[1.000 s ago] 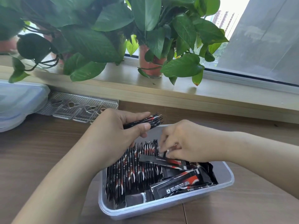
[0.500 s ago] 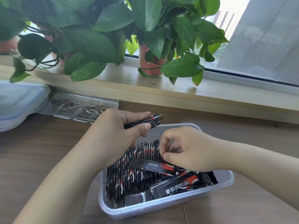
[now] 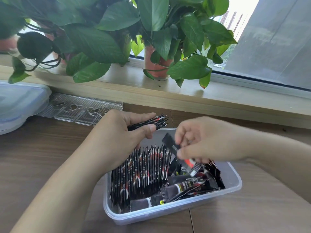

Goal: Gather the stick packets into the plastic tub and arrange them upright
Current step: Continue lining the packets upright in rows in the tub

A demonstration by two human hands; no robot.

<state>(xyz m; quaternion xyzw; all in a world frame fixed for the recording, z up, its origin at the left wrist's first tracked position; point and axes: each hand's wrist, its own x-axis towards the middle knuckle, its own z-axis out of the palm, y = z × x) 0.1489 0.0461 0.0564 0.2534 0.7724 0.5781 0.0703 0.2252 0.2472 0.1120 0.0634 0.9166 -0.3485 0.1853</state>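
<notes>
A clear plastic tub [image 3: 234, 182] sits on the wooden table. Inside, a row of black-and-red stick packets [image 3: 143, 170] stands on edge at the left, and several loose packets [image 3: 193, 184] lie flat at the right. My left hand [image 3: 121, 137] is above the tub's far left corner and grips a small bundle of packets [image 3: 154, 122] between thumb and fingers. My right hand [image 3: 205, 140] hovers over the tub's middle and pinches one black packet [image 3: 170, 143], lifted and tilted, its far end pointing up and left.
A clear moulded tray with heart shapes [image 3: 80, 109] lies at the back left, beside a lidded plastic box [image 3: 20, 101]. Potted leafy plants [image 3: 156, 64] stand on the wooden windowsill [image 3: 235, 101] behind the table.
My right hand has lifted one packet out of the loose pile and raised it toward the left hand. The left hand with its bundle has stayed in place.
</notes>
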